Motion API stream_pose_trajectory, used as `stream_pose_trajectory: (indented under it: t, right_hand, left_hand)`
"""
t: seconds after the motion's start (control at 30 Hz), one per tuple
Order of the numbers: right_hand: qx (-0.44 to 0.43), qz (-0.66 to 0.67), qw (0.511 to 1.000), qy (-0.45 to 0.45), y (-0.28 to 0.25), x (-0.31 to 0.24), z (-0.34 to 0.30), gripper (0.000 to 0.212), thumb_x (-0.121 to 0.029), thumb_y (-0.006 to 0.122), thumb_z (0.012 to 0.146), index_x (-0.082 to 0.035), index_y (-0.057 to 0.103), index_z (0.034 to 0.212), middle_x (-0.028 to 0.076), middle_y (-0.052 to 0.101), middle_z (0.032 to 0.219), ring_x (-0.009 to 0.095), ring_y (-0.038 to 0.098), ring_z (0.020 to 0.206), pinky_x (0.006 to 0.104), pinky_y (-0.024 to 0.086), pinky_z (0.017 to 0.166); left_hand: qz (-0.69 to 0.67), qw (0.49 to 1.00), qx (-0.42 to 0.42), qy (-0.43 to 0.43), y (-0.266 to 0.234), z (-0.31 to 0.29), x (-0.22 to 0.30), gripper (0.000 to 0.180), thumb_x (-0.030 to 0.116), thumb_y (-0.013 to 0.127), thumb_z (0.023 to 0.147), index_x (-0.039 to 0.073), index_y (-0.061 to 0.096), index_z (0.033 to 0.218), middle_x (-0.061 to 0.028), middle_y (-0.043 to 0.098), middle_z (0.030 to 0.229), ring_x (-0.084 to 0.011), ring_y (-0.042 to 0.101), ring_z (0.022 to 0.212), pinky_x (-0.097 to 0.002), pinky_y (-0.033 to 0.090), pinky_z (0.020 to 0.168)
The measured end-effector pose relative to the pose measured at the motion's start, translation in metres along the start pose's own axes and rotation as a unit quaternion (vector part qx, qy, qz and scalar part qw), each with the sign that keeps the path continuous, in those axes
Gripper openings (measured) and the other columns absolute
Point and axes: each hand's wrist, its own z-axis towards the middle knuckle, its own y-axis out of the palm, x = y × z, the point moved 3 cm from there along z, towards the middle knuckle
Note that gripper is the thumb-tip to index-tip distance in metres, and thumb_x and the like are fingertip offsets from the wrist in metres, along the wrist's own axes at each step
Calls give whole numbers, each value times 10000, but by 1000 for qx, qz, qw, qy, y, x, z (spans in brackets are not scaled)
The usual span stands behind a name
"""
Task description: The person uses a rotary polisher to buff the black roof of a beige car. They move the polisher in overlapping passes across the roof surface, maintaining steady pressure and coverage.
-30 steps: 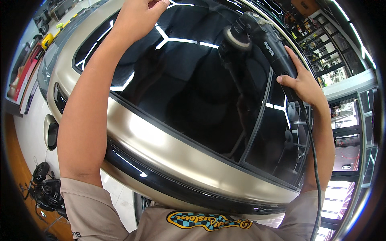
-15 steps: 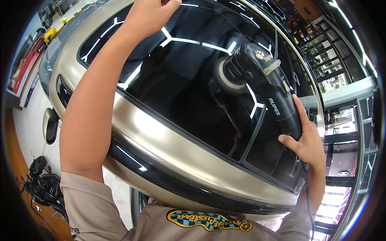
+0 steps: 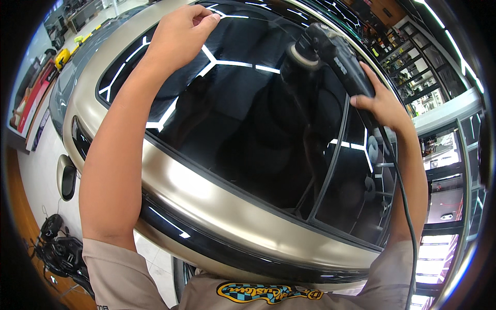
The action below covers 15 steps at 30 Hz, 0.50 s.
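Our right hand (image 3: 383,107) grips a polisher (image 3: 338,62). Our left hand (image 3: 181,35) curls; whether around anything, we cannot tell. Beneath both lies the car roof (image 3: 227,129).

So the floor (image 3: 40,173) off to my left was pale and shiny, with a brown strip (image 3: 18,199) along its outer edge and a black motorbike (image 3: 62,253) right by where they met. Over on my right I had pretty packed shelves (image 3: 423,62), a white beam (image 3: 447,109), super bright dark-framed windows (image 3: 436,253), plus long white light strips (image 3: 454,46) up top.
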Motion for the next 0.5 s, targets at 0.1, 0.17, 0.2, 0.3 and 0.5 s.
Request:
stream_pose_trajectory:
  t: [0.1, 0.17, 0.2, 0.3, 0.5]
  right_hand:
    - [6, 22, 999, 26, 1, 6, 37, 1012, -397, 796, 751, -213, 326, 1628, 271, 657, 1265, 364, 670, 1111, 397, 474, 1004]
    - [0, 45, 998, 50, 0, 7, 57, 1004, -369, 807, 744, -214, 347, 1622, 236, 650, 1302, 332, 645, 1152, 387, 458, 1029]
    - [1, 57, 997, 47, -5, 6, 61, 999, -362, 806, 746, -215, 349, 1621, 233, 651, 1300, 330, 644, 1147, 388, 458, 1029]
    - [-5, 80, 996, 47, -7, 8, 77, 992, -366, 798, 750, -223, 348, 1622, 225, 649, 1294, 322, 646, 1113, 396, 470, 1002]
    - [-9, 54, 994, 98, -3, 12, 106, 999, -434, 774, 756, -257, 325, 1630, 238, 631, 1321, 334, 658, 1078, 447, 519, 911]
  left_hand:
    - [2, 1000, -14, -1, -3, -1, 6, 445, 391, 631, 997, 6, 709, 1206, -148, 743, 1098, -251, 695, 1044, -362, 522, 921]
    - [6, 1000, -10, 2, -4, -1, 4, 439, 387, 628, 999, 7, 709, 1205, -148, 743, 1101, -247, 694, 1041, -360, 521, 919]
    - [8, 1000, -4, 9, -3, -1, 2, 437, 385, 627, 1000, 8, 709, 1205, -148, 742, 1102, -244, 694, 1035, -358, 521, 916]
    - [0, 1000, -5, 0, -1, -1, 3, 432, 383, 624, 1003, 12, 709, 1207, -149, 741, 1102, -238, 692, 1038, -355, 519, 916]
    - [2, 1000, -5, 7, -2, -2, 2, 440, 395, 623, 1008, 13, 707, 1209, -154, 738, 1098, -222, 685, 1013, -349, 514, 905]
